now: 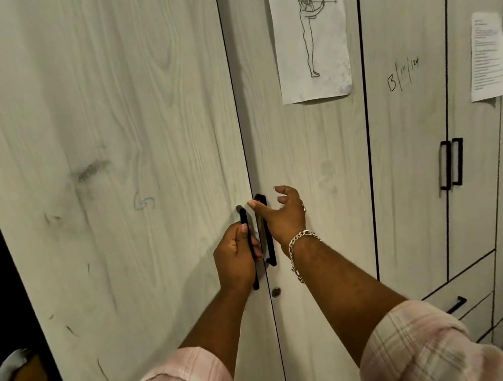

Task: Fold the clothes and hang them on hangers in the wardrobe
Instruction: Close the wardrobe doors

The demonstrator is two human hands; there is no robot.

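From the head camera we stand close before the wardrobe (137,109), its two pale wood-grain doors shut and meeting at a dark seam in the middle of the view. Our left hand (236,256) has its fingers curled round the left door handle (249,248), thumb lying up along the black bar; we judge that grip is there to pull this door towards us. Our right hand (282,215) sits just in front of the right door handle (267,233) with fingers spread and loosely bent, holding nothing. It looks poised to close on that bar so both doors can swing out together. A chain bracelet (301,241) hangs at that wrist, and pink plaid sleeves (424,343) are pushed up both forearms, which keeps cuffs free of the handles.

A small keyhole (276,292) sits below the handles on the right door. Higher up, a paper with a line drawing (309,32) is stuck to that door. Further right are more doors, one bearing a printed sheet (488,56).

We see no clothes or hangers; they are presumably behind the doors or out of view, so we judge opening comes first.
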